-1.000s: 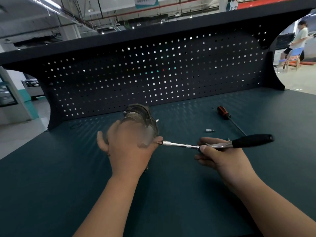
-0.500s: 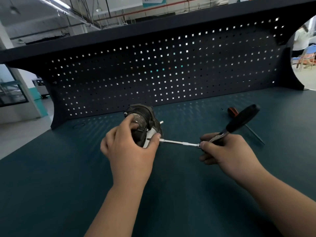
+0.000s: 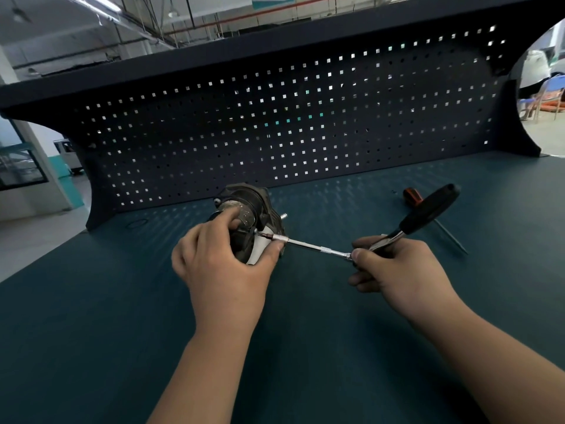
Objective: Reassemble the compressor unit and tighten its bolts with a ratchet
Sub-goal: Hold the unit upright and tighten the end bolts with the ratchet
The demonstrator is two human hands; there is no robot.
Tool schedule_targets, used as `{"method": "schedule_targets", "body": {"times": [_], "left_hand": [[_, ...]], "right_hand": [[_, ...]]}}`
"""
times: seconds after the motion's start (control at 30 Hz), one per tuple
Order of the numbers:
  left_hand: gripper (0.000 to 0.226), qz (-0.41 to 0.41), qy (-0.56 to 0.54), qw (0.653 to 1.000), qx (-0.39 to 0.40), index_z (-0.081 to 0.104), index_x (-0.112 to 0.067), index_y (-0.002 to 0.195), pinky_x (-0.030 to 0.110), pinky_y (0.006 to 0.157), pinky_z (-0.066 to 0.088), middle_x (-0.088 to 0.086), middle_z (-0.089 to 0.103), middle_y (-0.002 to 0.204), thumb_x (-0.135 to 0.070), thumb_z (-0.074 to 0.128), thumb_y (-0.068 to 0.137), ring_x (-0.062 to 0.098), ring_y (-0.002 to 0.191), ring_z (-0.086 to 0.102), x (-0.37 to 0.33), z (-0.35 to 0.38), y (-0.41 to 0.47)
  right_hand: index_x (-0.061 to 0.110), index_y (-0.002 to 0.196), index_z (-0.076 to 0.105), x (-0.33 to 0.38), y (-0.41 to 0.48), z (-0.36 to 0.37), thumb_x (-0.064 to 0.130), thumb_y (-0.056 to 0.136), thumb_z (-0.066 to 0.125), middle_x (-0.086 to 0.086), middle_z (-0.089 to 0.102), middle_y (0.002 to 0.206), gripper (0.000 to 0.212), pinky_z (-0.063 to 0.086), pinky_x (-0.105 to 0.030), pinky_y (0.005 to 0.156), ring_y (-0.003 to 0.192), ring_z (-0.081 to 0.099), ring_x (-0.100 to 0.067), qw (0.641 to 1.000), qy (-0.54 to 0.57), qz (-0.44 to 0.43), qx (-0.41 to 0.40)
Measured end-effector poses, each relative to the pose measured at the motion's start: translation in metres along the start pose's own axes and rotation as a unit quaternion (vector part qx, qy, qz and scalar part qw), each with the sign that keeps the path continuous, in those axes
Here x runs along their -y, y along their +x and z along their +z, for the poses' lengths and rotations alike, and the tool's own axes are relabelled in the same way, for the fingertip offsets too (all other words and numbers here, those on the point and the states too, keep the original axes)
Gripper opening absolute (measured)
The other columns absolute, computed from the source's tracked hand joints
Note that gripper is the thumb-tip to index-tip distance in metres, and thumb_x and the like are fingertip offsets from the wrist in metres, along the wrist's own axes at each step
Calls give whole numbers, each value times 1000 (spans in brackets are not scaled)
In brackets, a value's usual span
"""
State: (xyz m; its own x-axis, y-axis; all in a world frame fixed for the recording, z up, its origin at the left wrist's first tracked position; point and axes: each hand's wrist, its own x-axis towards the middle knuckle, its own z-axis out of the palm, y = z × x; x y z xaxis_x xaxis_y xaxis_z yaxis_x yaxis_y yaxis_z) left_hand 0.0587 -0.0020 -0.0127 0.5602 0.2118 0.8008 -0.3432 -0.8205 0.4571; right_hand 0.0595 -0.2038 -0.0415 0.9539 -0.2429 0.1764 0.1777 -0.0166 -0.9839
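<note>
My left hand (image 3: 220, 270) is wrapped round the compressor unit (image 3: 247, 206), which sits on the bench (image 3: 305, 347) just above the frame's centre, and my palm hides most of its near side. My right hand (image 3: 406, 270), right of centre, is curled round the ratchet (image 3: 428, 209) at its head, which my fingers cover. Its thin extension reaches left to the unit beside my thumb, and what the tip sits on is too small to tell. An orange-handled screwdriver (image 3: 412, 195) lies partly hidden behind the black grip.
</note>
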Motion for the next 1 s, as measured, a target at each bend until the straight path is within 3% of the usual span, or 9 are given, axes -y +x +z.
{"method": "schedule_targets", "body": {"times": [0.23, 0.7, 0.87, 1.0], "left_hand": [[55, -6, 35, 999, -10, 62, -20, 113, 43, 106, 23, -3, 62, 106, -49, 76, 68, 17, 115, 37, -1, 3, 0], [51, 9, 26, 1000, -12, 64, -17, 108, 47, 103, 26, 0, 63, 102, -48, 74, 69, 23, 114, 41, 2, 3, -1], [49, 13, 25, 1000, -14, 65, -17, 107, 47, 102, 26, 0, 63, 102, -44, 76, 68, 23, 113, 41, 3, 3, -1], [48, 15, 19, 1000, -14, 65, -16, 107, 47, 102, 26, 0, 63, 103, -41, 79, 68, 24, 114, 42, 2, 3, -1]], "right_hand": [[11, 90, 66, 2, 0, 2, 8, 88, 67, 3, 70, 61, 3, 55, -23, 52, 58, 71, -19, 1000, 12, 8, 1], [22, 88, 66, 3, -5, 0, 15, 88, 67, 3, 71, 62, 7, 50, -15, 50, 56, 70, -11, 999, -34, -28, -13], [33, 88, 64, -1, -10, -3, 23, 87, 69, 8, 71, 63, 12, 58, -33, 68, 60, 70, -9, 993, -100, -58, -18], [35, 87, 64, -3, -17, -3, 18, 87, 68, 8, 69, 76, 18, 60, -36, 70, 64, 70, -7, 989, -112, -95, -3]]}}
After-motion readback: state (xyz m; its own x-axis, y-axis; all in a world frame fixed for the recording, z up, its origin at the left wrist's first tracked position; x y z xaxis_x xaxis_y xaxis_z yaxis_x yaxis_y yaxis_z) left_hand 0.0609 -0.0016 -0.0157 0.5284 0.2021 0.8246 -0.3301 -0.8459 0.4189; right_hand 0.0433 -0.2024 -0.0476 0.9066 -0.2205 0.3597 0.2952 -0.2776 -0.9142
